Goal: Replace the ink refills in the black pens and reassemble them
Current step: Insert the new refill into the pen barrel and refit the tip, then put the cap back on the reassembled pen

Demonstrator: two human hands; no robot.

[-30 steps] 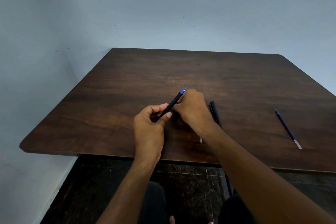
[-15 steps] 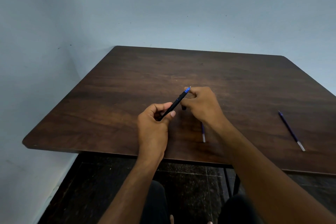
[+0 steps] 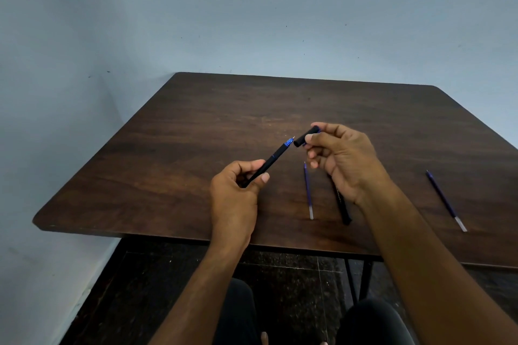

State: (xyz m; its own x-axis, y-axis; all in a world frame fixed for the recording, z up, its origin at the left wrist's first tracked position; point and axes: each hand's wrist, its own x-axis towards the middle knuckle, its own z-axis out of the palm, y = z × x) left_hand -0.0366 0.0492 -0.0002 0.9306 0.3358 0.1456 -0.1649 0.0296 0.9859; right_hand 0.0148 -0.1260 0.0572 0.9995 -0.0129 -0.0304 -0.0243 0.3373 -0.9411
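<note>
My left hand (image 3: 238, 193) grips the lower end of a black pen (image 3: 273, 159), which slants up to the right with its blue tip exposed. My right hand (image 3: 344, 161) pinches a black pen cap (image 3: 306, 136) between thumb and fingers, its open end a short gap from the pen's tip. On the dark wooden table (image 3: 196, 148) a blue ink refill (image 3: 308, 192) lies just left of my right wrist. A second black pen (image 3: 342, 206) lies beside it, partly hidden under my right hand. Another blue refill (image 3: 445, 200) lies far right.
The table's near edge runs just below my wrists. Pale blue walls stand to the left and behind the table. Under the table are a dark tiled floor, black table legs (image 3: 364, 280) and my knees.
My right hand has lifted away from the pen to the right, holding the black cap, so the refill and second pen on the table now show. The left hand holds the pen steady.
</note>
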